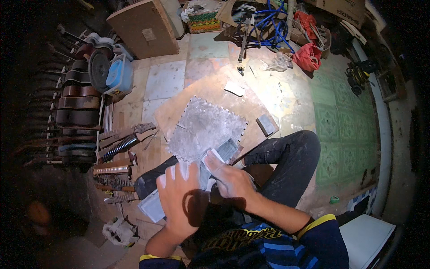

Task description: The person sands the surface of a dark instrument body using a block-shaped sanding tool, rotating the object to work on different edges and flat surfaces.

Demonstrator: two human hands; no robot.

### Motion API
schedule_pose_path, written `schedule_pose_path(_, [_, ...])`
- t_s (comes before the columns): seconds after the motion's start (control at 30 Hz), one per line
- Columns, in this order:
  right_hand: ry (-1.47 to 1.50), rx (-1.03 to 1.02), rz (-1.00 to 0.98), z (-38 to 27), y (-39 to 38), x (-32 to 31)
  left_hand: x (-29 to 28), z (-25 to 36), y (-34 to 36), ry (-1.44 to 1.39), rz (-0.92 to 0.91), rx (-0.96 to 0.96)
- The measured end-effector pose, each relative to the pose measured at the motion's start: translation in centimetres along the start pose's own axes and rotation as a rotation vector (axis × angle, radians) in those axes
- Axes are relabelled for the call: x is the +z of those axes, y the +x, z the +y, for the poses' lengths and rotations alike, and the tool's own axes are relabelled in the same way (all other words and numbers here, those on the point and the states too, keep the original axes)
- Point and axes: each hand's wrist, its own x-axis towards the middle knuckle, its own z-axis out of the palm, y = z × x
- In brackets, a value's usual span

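Note:
A long, dusty grey bar (153, 207) lies slantwise across my lap, its far end a shallow recessed face. My left hand (181, 188) wraps over the bar's middle, fingers closed and coated in pale dust. Farther along, my right hand (230, 179) is closed round the bar from the right, its thumb pressing near a narrow white strip (218, 156). Whether the strip is loose or part of the bar I cannot tell. Beyond the bar's far end lies a grey, dust-covered mat (206, 127) with notched edges, on a wide brown board (253, 105).
A small grey block (266, 125) and a white scrap (234, 88) lie on the board. Guitars (78, 103) stand racked at the left, near several guitar necks (118, 148). Blue tubing (275, 27) and a red bag (307, 56) are at the back right.

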Motion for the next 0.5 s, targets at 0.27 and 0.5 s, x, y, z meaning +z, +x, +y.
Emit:
schedule_pose_path(0.27, [-0.111, 0.185, -0.359, -1.0, 1.2, -3.8, 1.2, 0.3, -2.7, -0.119, -0.05, -0.005])
schedule_pose_path(0.5, [-0.137, 0.062, -0.199, -0.2, 0.4, -2.8, 1.6, 0.7, -3.3, -0.173, -0.04, -0.067])
